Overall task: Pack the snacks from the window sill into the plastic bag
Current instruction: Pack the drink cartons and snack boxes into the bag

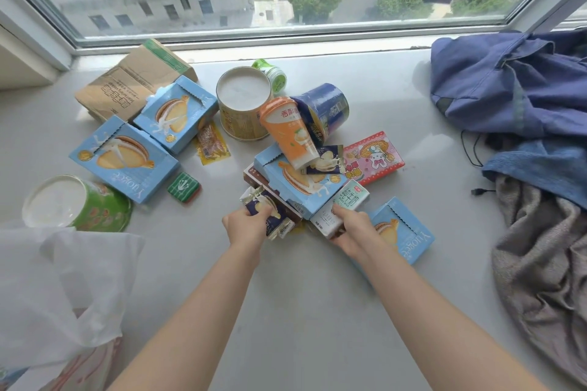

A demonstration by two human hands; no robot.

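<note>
Step in hand: pick-up from the middle heap of snacks on the pale grey window sill (301, 295).

Left hand (246, 224) clenched round a dark blue foil sachet with a biscuit picture (270, 216), at the near edge of the heap. Right hand (352, 227) grasping a small white milk carton with green print (341, 209), fingers curled over its near end. Both items low, touching the sill or just above it; cannot tell which.

Next move, as judged: lift both clear and carry them left and near to the thin white plastic bag (63, 279), slack and crumpled at the near left corner. Likely to need one hand freed to spread the mouth.

Watch: light blue cardboard biscuit box (298, 181) lying over the carton's far end. Orange-and-white paper cup (287, 133) tilted on top of that, leaning against a dark blue round tub (324, 111). Pulling the carton out liable to topple the cup.

Around the heap:
- Pink printed box (374, 157) just right of it.
- Yellow tub with a white lid (243, 105) and small green jar (274, 73) beyond.
- Two more light blue boxes (124, 162) and a flattened brown cardboard carton (133, 82) to the left.
- Green tub on its side (79, 203) just beyond the bag, close to the carry path.
- Another light blue box (403, 232) beside the right wrist.
- Blue cloth bag (514, 82) and grey cloth (546, 263) at far right, well apart.
</note>
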